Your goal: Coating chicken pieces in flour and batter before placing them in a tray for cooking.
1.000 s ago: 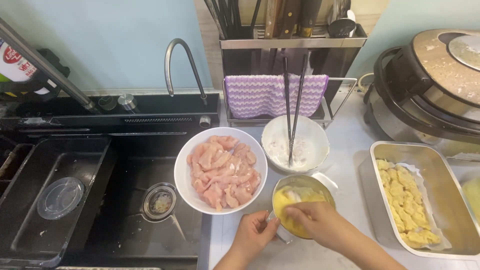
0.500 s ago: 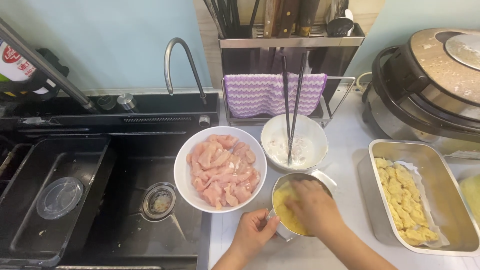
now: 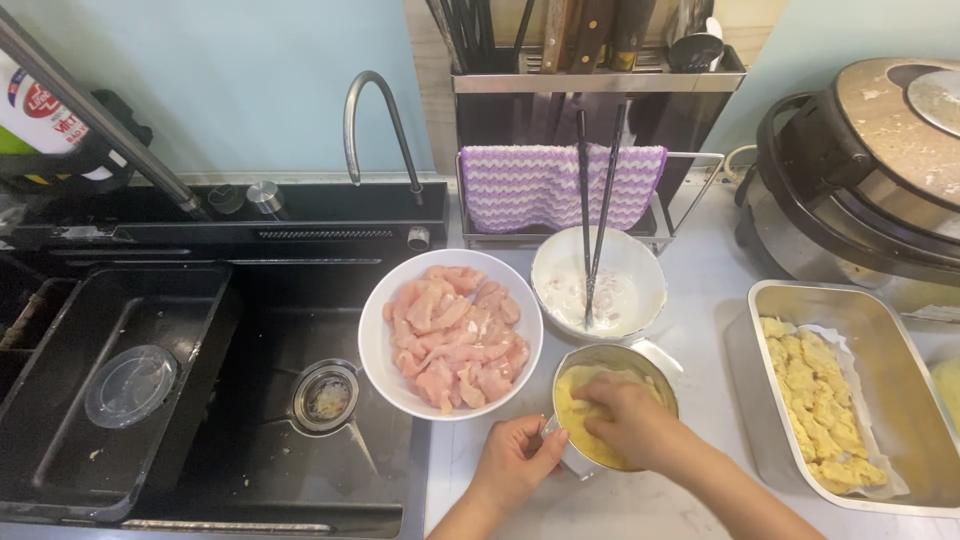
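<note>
- Step in hand, by the look of it: coating, with right hand (image 3: pixel 625 420) down in the yellow batter (image 3: pixel 572 405) inside the metal bowl (image 3: pixel 600 352).
- Right fingers curled and dipped in the mix; cannot tell whether closed on a piece or just stirring.
- Left hand (image 3: pixel 515 462) clamped on the near-left rim of the metal bowl, fingers wrapped, steadying it.
- Metal bowl on the counter (image 3: pixel 700 320), just in front of the small white bowl (image 3: pixel 640 275) with black chopsticks (image 3: pixel 590 200) propped in it.
- Raw meat strips (image 3: pixel 455 335) piled in the big white bowl (image 3: pixel 385 370), just left of the metal bowl, partly over the sink (image 3: pixel 250 470).
- Coated pieces (image 3: pixel 815 400) on paper in the metal tray (image 3: pixel 880 340), right side, apart from the bowl.
- Any lift-out to the tray probably calls for a firm pinch and a drip pause: slippery batter, open counter between.
</note>
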